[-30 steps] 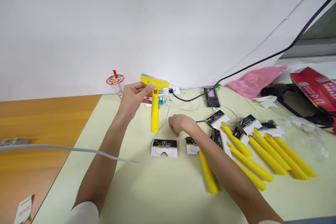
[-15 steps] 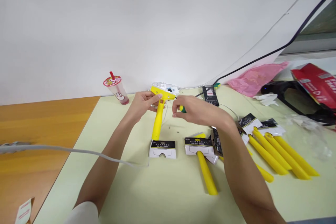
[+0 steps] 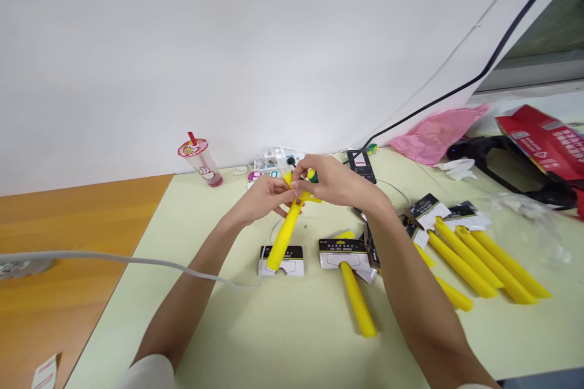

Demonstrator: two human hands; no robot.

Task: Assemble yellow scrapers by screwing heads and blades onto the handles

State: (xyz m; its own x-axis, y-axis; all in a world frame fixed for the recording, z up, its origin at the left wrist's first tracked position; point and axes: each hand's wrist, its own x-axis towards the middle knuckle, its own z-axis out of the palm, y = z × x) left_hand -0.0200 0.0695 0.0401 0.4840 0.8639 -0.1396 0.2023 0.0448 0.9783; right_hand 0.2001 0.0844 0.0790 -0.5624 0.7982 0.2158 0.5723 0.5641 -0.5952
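My left hand (image 3: pixel 262 199) is closed on the head end of a yellow scraper (image 3: pixel 285 236), whose handle slants down toward me. My right hand (image 3: pixel 335 179) is curled around a screwdriver (image 3: pixel 312 175) with a green-and-yellow handle; its shaft is hidden. The right fingertips meet the scraper's head, which both hands largely cover. Below the scraper's handle lies a black-and-white printed card (image 3: pixel 294 261). Right of that card, another yellow scraper (image 3: pixel 357 301) lies on the table with a card on its head.
Several carded yellow scrapers (image 3: pixel 483 267) lie at the right. At the back are a drink cup (image 3: pixel 206 165), a power strip (image 3: pixel 269 160), a black phone-like device (image 3: pixel 362 165) and a pink bag (image 3: pixel 438 134). A grey cable (image 3: pixel 137 260) crosses the left foreground.
The scraper has tilted, its handle end swinging toward me over the card. My right hand has moved left onto the scraper's head, bringing the screwdriver along.
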